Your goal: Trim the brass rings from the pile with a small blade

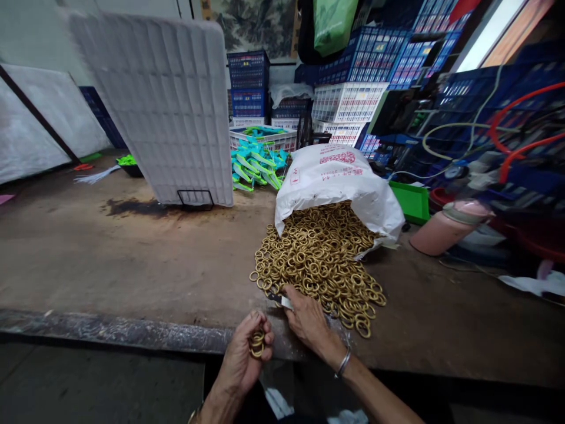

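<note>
A heap of gold-coloured metal rings [318,259] spills from a white woven sack [331,171] lying on its side on the table. My left hand [242,356], palm up at the table's front edge, curls around several gold-coloured rings [256,343]. At the near left side of the heap is my right hand [309,321], its fingers closed on a small tool [286,302] with a dark end and a white part. The tool's kind is not clear. Its dark end points left, beside the nearest rings.
A white ribbed panel [176,112] stands upright on a wire stand [195,198] at left. Behind are blue-and-green plastic parts [253,162] and stacked crates [248,82]. To the right lie a green tray [410,202] and a tilted bottle of pink contents [445,228].
</note>
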A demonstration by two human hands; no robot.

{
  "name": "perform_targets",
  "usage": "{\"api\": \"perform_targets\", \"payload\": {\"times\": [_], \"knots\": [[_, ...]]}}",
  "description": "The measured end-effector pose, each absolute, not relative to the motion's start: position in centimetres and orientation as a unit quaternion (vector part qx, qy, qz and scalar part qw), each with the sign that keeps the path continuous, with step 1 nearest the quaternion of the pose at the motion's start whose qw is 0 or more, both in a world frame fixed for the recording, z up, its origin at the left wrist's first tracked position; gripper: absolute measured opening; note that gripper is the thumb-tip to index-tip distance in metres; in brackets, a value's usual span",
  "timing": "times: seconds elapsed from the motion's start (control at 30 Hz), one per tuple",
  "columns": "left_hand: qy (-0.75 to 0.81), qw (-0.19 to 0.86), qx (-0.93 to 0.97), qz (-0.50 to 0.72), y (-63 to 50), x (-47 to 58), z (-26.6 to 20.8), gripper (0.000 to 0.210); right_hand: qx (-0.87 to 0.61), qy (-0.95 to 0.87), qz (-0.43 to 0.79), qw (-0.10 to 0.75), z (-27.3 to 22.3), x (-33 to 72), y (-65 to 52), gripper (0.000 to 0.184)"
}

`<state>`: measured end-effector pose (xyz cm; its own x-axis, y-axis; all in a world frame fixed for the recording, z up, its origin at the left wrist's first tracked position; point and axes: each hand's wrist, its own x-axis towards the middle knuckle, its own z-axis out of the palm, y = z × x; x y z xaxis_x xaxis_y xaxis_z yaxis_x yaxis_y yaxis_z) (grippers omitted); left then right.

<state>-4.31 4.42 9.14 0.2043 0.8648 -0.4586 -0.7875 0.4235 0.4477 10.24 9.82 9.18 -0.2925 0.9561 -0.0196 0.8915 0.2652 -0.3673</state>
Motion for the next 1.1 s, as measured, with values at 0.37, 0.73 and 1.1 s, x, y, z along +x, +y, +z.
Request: {"api": "perform_targets", "payload": {"times": [0.37,0.73,1.1], "knots": [[0.387,0.737,0.122,0.540,4.9,-4.4,8.9,0.028,-0.617,-0.773,0.111,0.100,8.7,9.2,9.8,0.015],[0.510,0.640,0.349,0.456,5.4,-3.3,8.2,0.033,-0.527,-0.797,0.212,0.204,9.6,10.5,8.0,0.029],[0.548,0.576,0.384,0.471,5.2,-2.3,9.6,0.031,-0.530,-0.624,0.479,0.317,10.8,10.0,7.8,0.023]]}}
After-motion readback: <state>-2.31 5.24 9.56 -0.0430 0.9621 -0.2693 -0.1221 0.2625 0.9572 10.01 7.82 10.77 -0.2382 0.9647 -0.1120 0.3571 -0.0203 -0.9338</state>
